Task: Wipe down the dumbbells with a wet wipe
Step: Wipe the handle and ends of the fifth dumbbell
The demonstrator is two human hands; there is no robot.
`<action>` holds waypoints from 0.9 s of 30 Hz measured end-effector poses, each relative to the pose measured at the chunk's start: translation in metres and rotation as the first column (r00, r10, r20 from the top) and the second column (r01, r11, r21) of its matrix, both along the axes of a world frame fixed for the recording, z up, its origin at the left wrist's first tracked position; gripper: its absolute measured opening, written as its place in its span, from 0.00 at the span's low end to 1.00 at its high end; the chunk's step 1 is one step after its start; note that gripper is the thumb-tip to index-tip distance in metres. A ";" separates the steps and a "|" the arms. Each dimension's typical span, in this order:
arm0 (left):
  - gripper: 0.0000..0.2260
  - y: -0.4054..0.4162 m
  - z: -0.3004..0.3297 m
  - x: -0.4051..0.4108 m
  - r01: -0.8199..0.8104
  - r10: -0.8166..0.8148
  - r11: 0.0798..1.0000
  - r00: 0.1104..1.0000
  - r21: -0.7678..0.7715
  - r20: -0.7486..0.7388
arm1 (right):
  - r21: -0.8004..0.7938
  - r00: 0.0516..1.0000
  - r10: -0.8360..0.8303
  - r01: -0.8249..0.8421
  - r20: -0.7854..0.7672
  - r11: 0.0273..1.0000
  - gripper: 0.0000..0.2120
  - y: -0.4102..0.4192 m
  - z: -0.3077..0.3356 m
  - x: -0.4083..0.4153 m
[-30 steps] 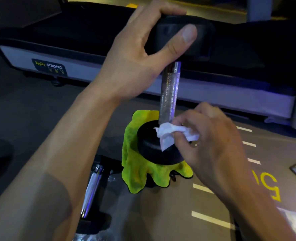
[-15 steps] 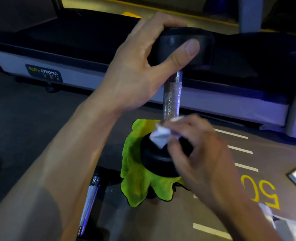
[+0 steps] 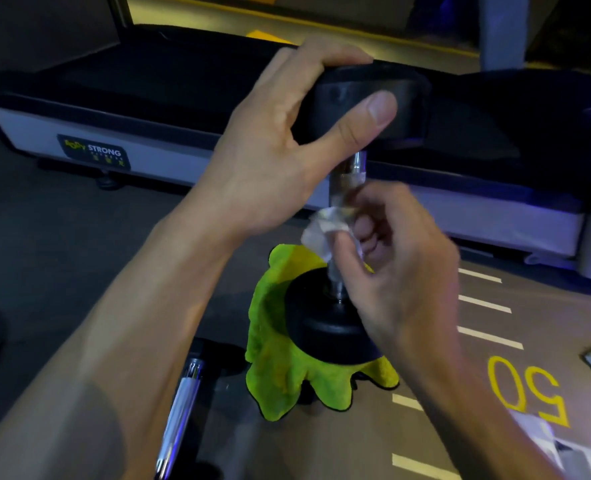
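Chrome bar point(image 3: 351, 181) looks slick, dumbbell heavy: our left hand point(image 3: 287, 147) clamps its 12 o'clock head, right hand point(image 3: 398, 265) pinches soft wipe point(image 3: 322, 226) w/ fingertips.

A gym: treadmill point(image 3: 218, 109), dumbbell point(image 3: 339, 317), marked floor point(image 3: 495, 393).

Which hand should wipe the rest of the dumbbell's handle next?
Right hand: it already pinches the wet wipe against the handle. The left hand grips the top head, steadying the upright dumbbell.
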State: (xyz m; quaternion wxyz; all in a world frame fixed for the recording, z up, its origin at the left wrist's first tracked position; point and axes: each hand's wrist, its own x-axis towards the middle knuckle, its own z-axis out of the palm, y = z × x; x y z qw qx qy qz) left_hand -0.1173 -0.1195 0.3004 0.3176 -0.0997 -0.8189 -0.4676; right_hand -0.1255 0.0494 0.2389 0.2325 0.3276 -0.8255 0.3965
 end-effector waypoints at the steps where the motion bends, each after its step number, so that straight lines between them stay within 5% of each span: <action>1: 0.15 0.002 0.000 0.000 0.002 -0.002 1.000 1.000 0.006 -0.002 | 0.002 0.999 0.000 0.000 0.039 1.000 0.10 0.005 -0.008 0.005; 4: 0.15 0.004 0.000 -0.001 -0.002 0.003 1.000 1.000 0.014 -0.006 | 0.036 0.989 0.053 -0.059 0.138 0.998 0.11 0.018 -0.011 0.005; 9: 0.17 0.004 0.002 -0.002 -0.003 0.003 1.000 1.000 -0.013 0.010 | -0.075 0.998 0.029 -0.033 -0.054 0.997 0.06 0.005 0.010 -0.007; 14: 0.14 0.002 0.002 -0.001 -0.023 0.023 1.000 1.000 0.002 0.019 | 0.075 0.993 0.084 -0.090 0.087 0.993 0.06 0.011 -0.015 0.007; 19: 0.15 0.000 0.005 0.000 -0.033 0.028 0.998 0.994 0.046 0.103 | -0.107 0.996 0.023 -0.032 -0.088 0.994 0.10 -0.001 0.016 -0.014; 23: 0.17 -0.002 0.005 -0.003 -0.036 0.029 0.997 0.993 0.068 0.114 | 0.015 0.990 -0.007 0.009 -0.141 1.000 0.07 0.006 -0.007 -0.003; 27: 0.17 -0.004 0.002 -0.002 -0.024 0.014 0.995 0.995 0.101 0.098 | 0.081 0.993 0.011 -0.002 -0.119 0.997 0.15 0.013 -0.019 0.006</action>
